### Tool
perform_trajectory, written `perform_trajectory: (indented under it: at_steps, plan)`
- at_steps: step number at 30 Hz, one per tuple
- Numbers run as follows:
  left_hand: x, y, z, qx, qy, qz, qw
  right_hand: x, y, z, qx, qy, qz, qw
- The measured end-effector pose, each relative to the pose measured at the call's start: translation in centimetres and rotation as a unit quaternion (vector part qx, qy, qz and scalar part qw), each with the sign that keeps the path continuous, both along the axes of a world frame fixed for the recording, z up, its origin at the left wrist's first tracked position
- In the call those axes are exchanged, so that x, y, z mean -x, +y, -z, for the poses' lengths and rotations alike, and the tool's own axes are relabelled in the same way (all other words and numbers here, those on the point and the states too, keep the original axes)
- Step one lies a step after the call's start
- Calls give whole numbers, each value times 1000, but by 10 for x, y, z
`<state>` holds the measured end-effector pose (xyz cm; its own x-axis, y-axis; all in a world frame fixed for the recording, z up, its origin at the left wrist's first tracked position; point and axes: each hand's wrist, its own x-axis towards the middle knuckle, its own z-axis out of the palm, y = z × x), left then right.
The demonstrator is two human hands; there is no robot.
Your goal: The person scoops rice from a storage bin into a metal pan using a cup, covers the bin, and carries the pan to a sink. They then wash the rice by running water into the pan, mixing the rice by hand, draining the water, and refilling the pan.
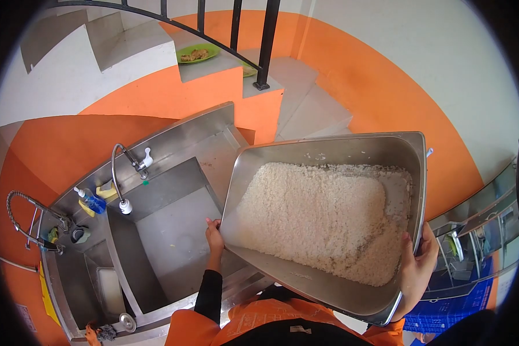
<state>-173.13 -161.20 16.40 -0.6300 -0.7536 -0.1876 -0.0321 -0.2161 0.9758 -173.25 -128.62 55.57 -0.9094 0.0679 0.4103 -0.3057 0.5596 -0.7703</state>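
A deep rectangular steel pan (pixel 406 151) is held up in front of me, tilted, beside the sink. White rice (pixel 317 216) fills much of it, heaped across the middle, with a thinner patch on the right and some grains stuck to the far wall. My left hand (pixel 215 237) grips the pan's near left corner, its fingers partly hidden by the metal. On the opposite short side, my right hand (pixel 416 270) is closed round the rim, thumb on the inner face.
A steel sink (pixel 176 225) with a curved faucet (pixel 118 167) lies to the left. A blue soap bottle (pixel 92 200) stands behind it, and a small basin (pixel 111 291) sits in the left bowl. A green plate (pixel 199 53) with food rests on the stairs. Blue crates (pixel 450 308) stand at right.
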Motion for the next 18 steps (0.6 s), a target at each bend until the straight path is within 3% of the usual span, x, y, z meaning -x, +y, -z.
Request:
perform_trajectory:
  at_steps: [18]
  plan:
    - [-4,3,-6,-5,-6,2,1000,-3,2,-1,11,5,-11,1000]
